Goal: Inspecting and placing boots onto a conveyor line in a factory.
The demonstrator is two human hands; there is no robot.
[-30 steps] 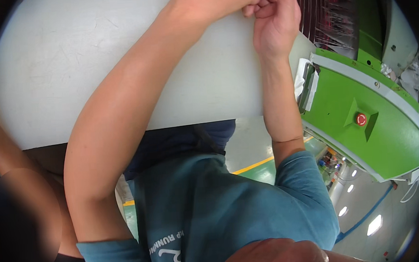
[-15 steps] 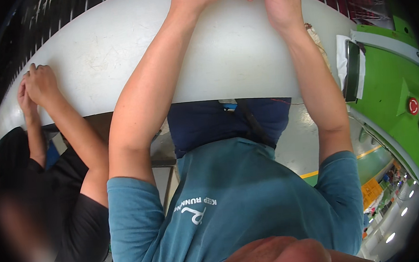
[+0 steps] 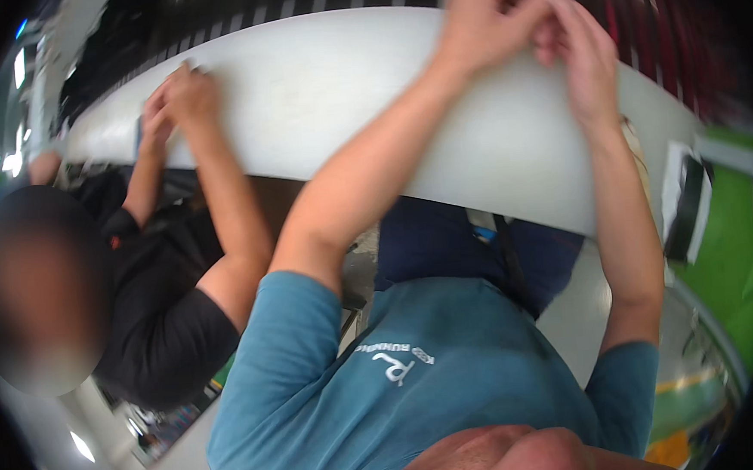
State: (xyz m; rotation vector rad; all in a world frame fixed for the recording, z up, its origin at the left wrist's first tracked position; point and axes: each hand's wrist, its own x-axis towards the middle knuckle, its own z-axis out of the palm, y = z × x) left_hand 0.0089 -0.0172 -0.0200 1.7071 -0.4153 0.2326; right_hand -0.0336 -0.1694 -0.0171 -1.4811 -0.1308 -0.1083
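My left hand (image 3: 489,23) is closed, its thumb and fingers pinched together over the far edge of the white table (image 3: 299,93). Facing it, my right hand (image 3: 589,67) has its fingers bent inward. The fingertips of both hands meet, and anything between them is too small or too hidden to make out. Motion smears the picture somewhat.
On the left a person in black sits at the same table, their hands (image 3: 180,100) together above it. A dark slatted structure (image 3: 243,21) runs beyond the far edge. At right stands a green machine (image 3: 726,248) with a dark panel (image 3: 687,207).
The view has swung left and tilted, so both my hands and the co-worker show farther right and lower. My hands stay together at the table's far side.
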